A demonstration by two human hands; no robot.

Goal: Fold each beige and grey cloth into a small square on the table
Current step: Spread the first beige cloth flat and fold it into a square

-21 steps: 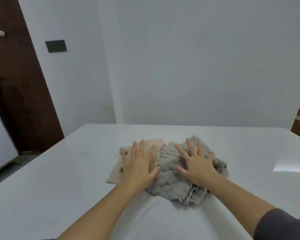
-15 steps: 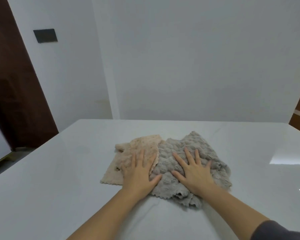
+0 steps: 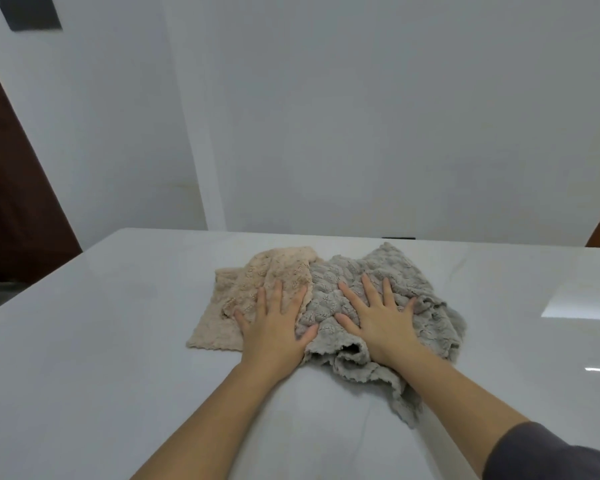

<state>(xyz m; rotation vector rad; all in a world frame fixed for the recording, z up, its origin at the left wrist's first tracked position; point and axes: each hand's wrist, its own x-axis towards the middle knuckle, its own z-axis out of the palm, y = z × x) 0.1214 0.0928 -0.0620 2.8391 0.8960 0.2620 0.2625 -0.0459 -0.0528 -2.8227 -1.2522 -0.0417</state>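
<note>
1. Pale room: bare white wall [image 3: 361,116] behind a glossy white tabletop [image 3: 118,341]. Dark brown door [image 3: 11,202] at far left, dark plate [image 3: 28,12] high on the wall.
2. Mid-tabletop, two cloths side by side: beige cloth [image 3: 243,289] on the left, grey cloth [image 3: 395,268] on the right. Touching along the middle, seemingly overlapped there.
3. Left hand [image 3: 274,327] flat, fingers straight and spread, pressing on the beige cloth with the thumb across onto the grey. Gripping nothing.
4. Right hand [image 3: 381,320] likewise flat and spread, pressing on the grey cloth. Gripping nothing. Dark sleeve [image 3: 551,452] at lower right.
5. Progress, as judged: barely begun. Neither cloth a small square yet, and both rumpled. Grey one bunched along its near edge, with a loose tail trailing toward the viewer. Looks like smoothing ahead of any fold.
6. Left to do: separate the two, spread each flat, fold each down to a square.
7. In the way: only the overlap of the cloths themselves and the grey ruck beside the right wrist.
8. Small dark thing [image 3: 398,238] at the far tabletop edge, too small to identify, possibly behind the tabletop; well apart from the cloths. Bright glare patch [image 3: 582,299] on the right side.
</note>
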